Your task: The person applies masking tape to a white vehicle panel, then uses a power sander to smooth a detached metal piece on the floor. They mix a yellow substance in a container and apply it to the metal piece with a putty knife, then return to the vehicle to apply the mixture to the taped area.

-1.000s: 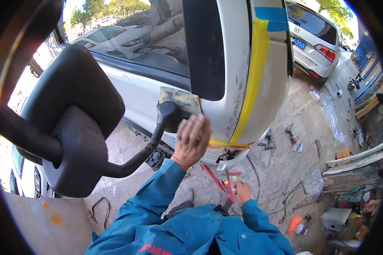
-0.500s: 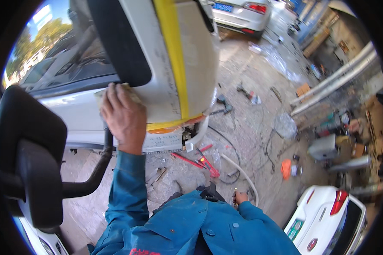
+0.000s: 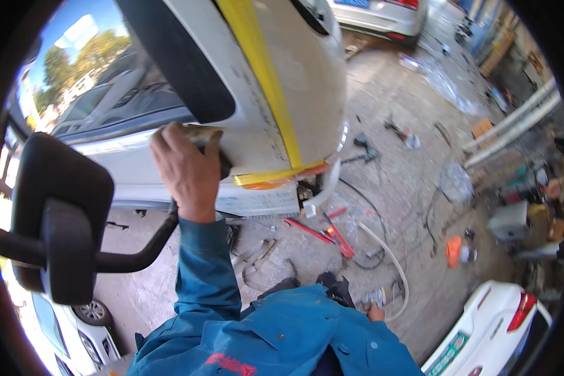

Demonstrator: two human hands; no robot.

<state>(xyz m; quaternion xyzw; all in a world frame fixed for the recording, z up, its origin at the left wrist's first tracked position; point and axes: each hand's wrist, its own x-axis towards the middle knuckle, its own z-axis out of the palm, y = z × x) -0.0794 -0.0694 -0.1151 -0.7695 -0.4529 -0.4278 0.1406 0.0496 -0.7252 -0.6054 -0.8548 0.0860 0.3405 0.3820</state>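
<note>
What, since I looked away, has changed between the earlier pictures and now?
The left hand has curled its fingers around the yellowish pad, which half a second ago they lay flatter over. The right hand has drawn back toward the jacket. The view has swung rightward since the first picture. The yellow tape and red tool stayed put.

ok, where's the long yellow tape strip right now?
Head view, top centre: the long yellow tape strip runs down the pale body panel, right of the left hand and the black pillar.
</note>
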